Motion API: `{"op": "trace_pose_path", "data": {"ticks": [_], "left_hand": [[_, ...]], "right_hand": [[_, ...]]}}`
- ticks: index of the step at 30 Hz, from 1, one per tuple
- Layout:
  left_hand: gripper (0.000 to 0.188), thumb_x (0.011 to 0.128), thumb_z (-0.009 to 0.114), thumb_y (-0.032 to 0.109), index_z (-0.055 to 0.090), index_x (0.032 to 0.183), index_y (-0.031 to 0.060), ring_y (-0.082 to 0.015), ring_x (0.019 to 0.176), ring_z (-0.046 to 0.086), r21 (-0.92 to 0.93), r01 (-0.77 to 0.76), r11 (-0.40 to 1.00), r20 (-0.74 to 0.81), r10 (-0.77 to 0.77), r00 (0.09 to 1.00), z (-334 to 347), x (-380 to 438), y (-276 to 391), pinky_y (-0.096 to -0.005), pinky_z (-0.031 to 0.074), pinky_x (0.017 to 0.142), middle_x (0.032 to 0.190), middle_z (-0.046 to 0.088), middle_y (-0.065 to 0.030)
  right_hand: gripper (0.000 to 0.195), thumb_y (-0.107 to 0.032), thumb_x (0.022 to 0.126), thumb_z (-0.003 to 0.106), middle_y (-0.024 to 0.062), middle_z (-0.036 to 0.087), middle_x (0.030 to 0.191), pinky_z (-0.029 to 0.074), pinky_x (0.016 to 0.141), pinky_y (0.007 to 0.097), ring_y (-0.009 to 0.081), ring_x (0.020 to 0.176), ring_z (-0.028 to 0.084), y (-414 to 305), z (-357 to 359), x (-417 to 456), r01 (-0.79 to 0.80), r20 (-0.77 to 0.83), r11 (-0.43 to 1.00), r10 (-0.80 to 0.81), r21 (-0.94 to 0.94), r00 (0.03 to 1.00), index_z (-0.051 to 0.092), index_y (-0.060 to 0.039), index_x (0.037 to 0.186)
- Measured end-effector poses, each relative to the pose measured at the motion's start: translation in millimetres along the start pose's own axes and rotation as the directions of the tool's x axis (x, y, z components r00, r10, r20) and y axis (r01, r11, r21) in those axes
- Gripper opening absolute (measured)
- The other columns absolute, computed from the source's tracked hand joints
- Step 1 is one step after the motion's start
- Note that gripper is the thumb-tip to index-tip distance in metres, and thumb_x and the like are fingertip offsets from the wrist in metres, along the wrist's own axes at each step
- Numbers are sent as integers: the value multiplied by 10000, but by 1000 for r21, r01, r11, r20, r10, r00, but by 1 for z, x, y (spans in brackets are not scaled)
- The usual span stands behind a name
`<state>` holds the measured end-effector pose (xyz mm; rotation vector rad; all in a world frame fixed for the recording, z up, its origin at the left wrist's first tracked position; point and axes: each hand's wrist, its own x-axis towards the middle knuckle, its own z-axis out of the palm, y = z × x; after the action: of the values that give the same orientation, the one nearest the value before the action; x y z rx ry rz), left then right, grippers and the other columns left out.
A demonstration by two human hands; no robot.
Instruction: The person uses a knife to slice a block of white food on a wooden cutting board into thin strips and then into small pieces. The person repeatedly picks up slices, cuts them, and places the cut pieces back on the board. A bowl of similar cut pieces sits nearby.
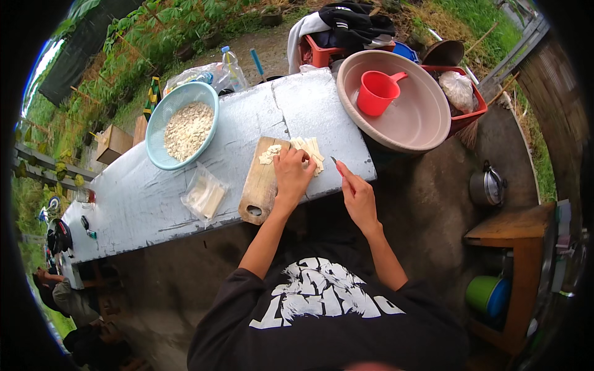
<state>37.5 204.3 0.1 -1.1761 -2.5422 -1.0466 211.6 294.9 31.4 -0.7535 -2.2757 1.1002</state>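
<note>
My left hand (293,174) rests over the right side of a wooden cutting board (258,188), its fingers bent at a pile of pale strips (312,150) on the table; whether it grips one cannot be told. My right hand (356,192) holds a small knife (334,160), blade pointing up and left, just past the table's front edge. Small pale cut pieces (270,155) lie on the board's far end. A light blue plastic colander (154,134) full of similar pieces (188,130) stands to the left. Between it and the board's handle end lies a clear plastic bag (204,195) with pale slabs inside.
A large beige basin (417,125) with a red dipper (377,92) stands beyond the right end of the metal-topped table (139,204). Red crates (471,118), a lidded pot (487,185) and a wooden shelf unit (515,227) are to the right. People sit at the far lower left.
</note>
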Motion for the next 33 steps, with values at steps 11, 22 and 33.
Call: {"op": "trace_pose_path", "data": {"ticks": [11,22,33], "left_hand": [[116,794,750,178,677,853,111,-264,964,545,75,76,994,72,-81,994,-112,-66,-64,-412,379,885,920,628,-34],[284,927,687,188,747,1204,197,-279,1071,504,162,32,986,-6,-31,999,-100,-73,-83,-436,377,950,1145,566,-64],[284,893,697,175,756,1170,201,-273,1110,469,179,30,983,-48,-22,999,-91,-79,-84,-447,342,1009,1185,532,-75]], "right_hand": [[430,-98,1013,551,164,562,763,474,705,426,317,694,576,-29,32,0,48,148,997,-56,55,987,626,-213,1421],[444,-184,994,591,137,615,843,543,679,473,357,727,661,-62,91,15,324,415,919,-210,-225,885,607,-283,1426],[427,-235,999,590,138,648,889,544,688,477,356,759,680,-62,89,36,417,539,871,-227,-261,811,607,-302,1421]]}}
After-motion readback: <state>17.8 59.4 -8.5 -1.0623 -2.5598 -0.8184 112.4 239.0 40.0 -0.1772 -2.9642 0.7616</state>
